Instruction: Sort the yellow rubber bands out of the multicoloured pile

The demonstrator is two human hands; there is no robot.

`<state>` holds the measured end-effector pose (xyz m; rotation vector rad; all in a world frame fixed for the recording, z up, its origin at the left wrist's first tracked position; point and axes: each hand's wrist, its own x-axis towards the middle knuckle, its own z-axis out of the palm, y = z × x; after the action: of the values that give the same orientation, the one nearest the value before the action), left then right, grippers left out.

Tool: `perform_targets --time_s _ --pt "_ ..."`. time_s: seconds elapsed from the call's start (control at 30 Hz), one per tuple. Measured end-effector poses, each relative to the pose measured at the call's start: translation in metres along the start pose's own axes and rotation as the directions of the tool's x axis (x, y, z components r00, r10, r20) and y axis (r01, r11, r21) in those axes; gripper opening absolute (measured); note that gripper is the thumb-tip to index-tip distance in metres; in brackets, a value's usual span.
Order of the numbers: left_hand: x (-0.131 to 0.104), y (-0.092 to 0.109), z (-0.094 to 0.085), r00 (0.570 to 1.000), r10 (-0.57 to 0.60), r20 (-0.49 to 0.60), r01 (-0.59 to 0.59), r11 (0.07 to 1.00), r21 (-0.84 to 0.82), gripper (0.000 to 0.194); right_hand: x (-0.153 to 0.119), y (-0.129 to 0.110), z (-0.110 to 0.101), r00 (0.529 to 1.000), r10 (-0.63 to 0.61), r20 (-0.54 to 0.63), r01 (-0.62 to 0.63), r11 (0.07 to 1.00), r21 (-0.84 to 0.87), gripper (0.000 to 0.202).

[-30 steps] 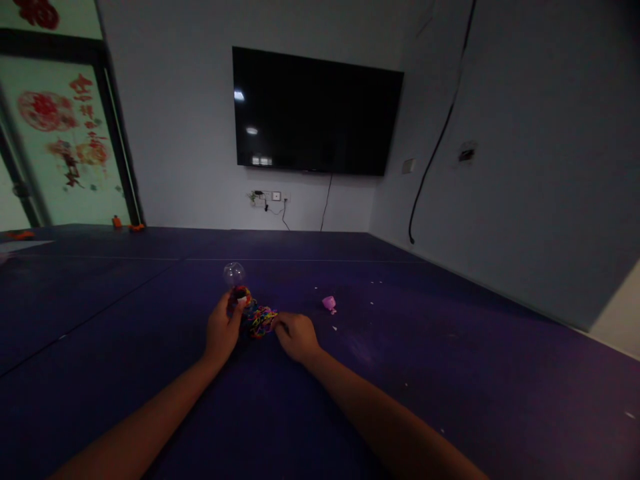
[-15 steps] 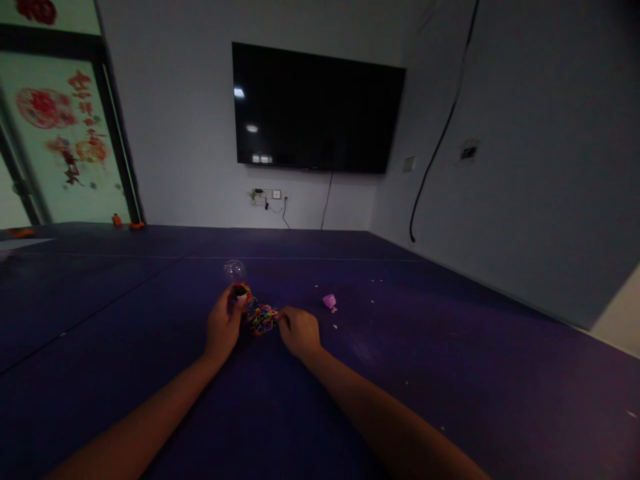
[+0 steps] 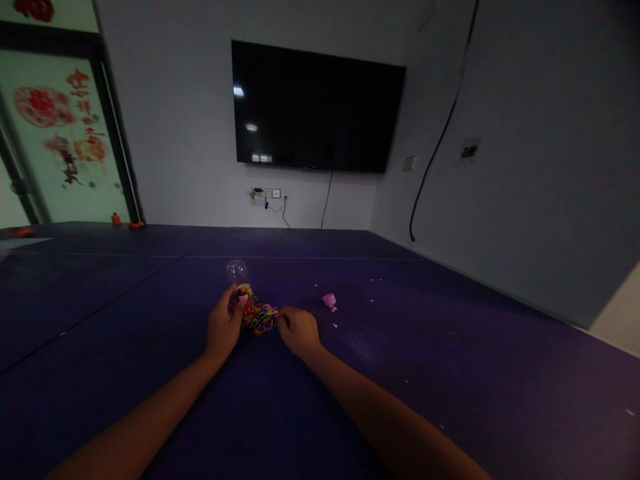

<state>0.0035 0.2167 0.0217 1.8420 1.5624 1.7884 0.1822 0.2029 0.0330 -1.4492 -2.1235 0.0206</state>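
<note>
My left hand (image 3: 226,323) is closed around the lower part of a clear, round-ended plastic container (image 3: 237,271), tilted with its rounded end pointing away from me. Many-coloured rubber bands (image 3: 262,319) lie in a tangled heap at its near side, between my two hands; some colour also shows inside the container by my left fingers. My right hand (image 3: 299,331) is closed at the right edge of the heap, its fingertips pinched on the rubber bands. A small pink plastic piece (image 3: 329,300), perhaps a lid, rests on the purple surface to the right.
The purple mat (image 3: 390,347) spreads out to the walls, with small white scraps (image 3: 335,325) scattered on it. Orange objects (image 3: 136,225) lie far left near the door. A television (image 3: 317,110) hangs on the back wall; a black cable (image 3: 434,159) dangles at right.
The clear container has shifted slightly to the right in my left hand. My right hand stays nearly where it was at the heap of rubber bands.
</note>
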Motion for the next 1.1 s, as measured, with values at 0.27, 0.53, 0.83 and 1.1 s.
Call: perform_targets --time_s 0.27,0.53,0.83,1.1 --pt "0.0001 0.0008 -0.0007 1.0 -0.022 0.02 0.021 1.0 0.011 0.054 -0.001 0.0005 0.0013 0.999 -0.032 0.027 0.031 0.999 0.023 0.019" --pt "0.0001 0.0036 -0.0009 0.999 -0.018 0.036 0.018 1.0 -0.019 0.051 -0.0023 0.0005 0.0009 0.997 -0.07 -0.019 0.072 0.995 0.072 0.018" --pt "0.0005 -0.0004 -0.0005 1.0 -0.015 0.016 0.015 1.0 0.024 0.049 -0.0031 -0.0009 0.0005 0.994 -0.111 0.014 0.11 0.993 0.028 0.019" --pt "0.0009 0.0016 -0.0012 1.0 -0.004 0.023 0.003 1.0 0.028 0.052 -0.0033 -0.0021 -0.0005 0.993 -0.114 0.021 0.113 0.993 0.043 0.019"
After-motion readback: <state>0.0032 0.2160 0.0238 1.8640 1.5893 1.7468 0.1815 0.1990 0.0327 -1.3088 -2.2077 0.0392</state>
